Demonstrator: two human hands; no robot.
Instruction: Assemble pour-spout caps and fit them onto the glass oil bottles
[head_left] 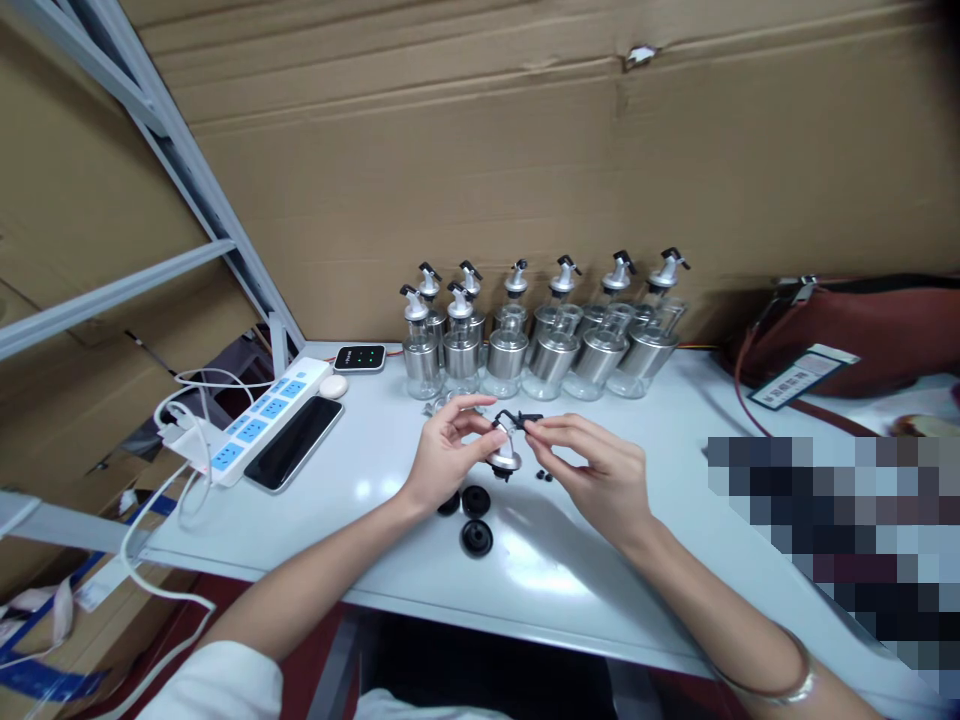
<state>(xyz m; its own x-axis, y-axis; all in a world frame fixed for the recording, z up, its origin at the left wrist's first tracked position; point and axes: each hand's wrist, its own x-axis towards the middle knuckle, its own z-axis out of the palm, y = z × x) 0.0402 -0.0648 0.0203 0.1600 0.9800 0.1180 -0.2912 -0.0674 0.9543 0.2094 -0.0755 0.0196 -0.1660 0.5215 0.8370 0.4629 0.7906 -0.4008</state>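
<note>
In the middle of the white table, my left hand [448,450] grips a silver pourer spout [508,459] with a black base, held just above the surface. The fingers of my right hand [604,472] pinch a small black cap lever [531,420] at the top of that spout. Whether the lever is joined to the spout I cannot tell. Below my left hand lie black round stoppers [476,538], one partly hidden by the wrist. Tiny black pieces [544,476] rest beside my right hand. Some small clear parts [436,404] sit behind my left hand.
Glass bottles with steel bands [508,362] stand in rows at the back, several with pourer spouts. At left are a power strip [255,432], a phone [295,444] and a small black device [360,358]. A brown bag [862,335] lies at right. Cardboard [480,160] walls the back.
</note>
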